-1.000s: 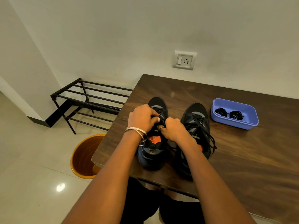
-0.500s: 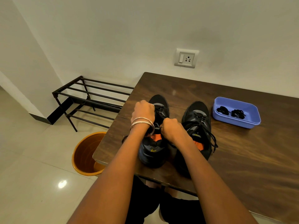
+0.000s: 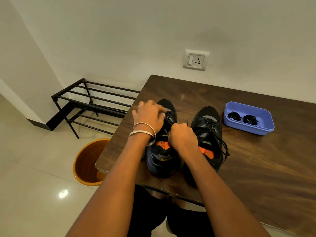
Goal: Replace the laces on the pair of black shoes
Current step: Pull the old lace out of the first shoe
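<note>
Presently, a dark wood-grain table stands against a plain white wall, its near-left corner rounded. Two black shoes sit side by side near the front edge, toes toward the wall. The left shoe, at roughly 12 o'clock from the person, has both hands on it. The left hand, with two metal bangles at the wrist, rests over the forefoot, its fingers curled onto the lace. The right hand is closed in a fist over the tongue area, apparently pinching lace; the exact grip is hidden. The right shoe stands just beside, at 1 o'clock, fully laced, with loose lace ends trailing down its outer side. A blue plastic tray at 2 o'clock holds two coiled black laces. A switch-and-socket plate is fixed to the wall at 12 o'clock. On the pale tiled floor, an orange bucket stands at 10 o'clock by the table corner, with a black metal rack beyond it.
</note>
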The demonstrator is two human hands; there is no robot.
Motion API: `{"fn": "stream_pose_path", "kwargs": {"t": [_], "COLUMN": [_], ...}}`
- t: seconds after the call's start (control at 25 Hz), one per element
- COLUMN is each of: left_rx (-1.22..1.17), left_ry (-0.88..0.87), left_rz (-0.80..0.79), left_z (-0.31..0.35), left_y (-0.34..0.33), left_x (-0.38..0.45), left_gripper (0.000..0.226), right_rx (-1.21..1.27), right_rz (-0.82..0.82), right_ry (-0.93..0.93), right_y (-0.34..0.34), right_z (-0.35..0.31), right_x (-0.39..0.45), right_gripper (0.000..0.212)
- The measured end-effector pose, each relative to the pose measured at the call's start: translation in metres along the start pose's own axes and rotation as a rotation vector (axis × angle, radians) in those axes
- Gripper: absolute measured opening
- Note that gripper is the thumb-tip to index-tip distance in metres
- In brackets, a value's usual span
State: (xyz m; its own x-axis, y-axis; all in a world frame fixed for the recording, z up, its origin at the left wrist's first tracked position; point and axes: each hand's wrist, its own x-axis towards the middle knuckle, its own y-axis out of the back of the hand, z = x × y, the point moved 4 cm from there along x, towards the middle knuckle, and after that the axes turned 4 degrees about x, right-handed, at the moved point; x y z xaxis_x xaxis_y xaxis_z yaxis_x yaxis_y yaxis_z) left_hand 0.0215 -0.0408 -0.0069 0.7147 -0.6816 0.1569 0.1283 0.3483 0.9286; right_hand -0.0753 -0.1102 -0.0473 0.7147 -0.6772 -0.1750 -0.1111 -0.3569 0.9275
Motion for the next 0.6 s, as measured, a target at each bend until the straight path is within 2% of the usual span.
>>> {"fn": "stream_pose_path", "kwargs": {"t": [0.08, 0.28, 0.4, 0.48, 0.6], "left_rx": [0.109, 0.223, 0.119, -0.241, -1.349], "left_ry": [-0.034, 0.059, 0.148, 0.245, 0.44], "left_rz": [-0.116, -0.098, -0.071, 0.086, 0.311], "left_z": [0.005, 0.01, 0.008, 0.0, -0.014], "left_y": [-0.01, -0.022, -0.023, -0.009, 0.004], "left_x": [0.002, 0.004, 0.004, 0.005, 0.002], "left_gripper": [0.018, 0.022, 0.026, 0.02, 0.023], "right_rx": [-0.003, -0.013, -0.023, -0.03, -0.029], "right_rz": [-0.015, -0.039, -0.051, -0.055, -0.063], "right_ry": [-0.001, -0.014, -0.015, -0.016, -0.011], "right_y": [-0.001, -0.002, -0.002, -0.002, -0.002], "right_z": [-0.001, -0.003, -0.003, -0.004, -0.005], "right_x": [-0.001, -0.002, -0.002, -0.003, -0.002], "right_gripper": [0.024, 0.024, 0.025, 0.024, 0.025]}}
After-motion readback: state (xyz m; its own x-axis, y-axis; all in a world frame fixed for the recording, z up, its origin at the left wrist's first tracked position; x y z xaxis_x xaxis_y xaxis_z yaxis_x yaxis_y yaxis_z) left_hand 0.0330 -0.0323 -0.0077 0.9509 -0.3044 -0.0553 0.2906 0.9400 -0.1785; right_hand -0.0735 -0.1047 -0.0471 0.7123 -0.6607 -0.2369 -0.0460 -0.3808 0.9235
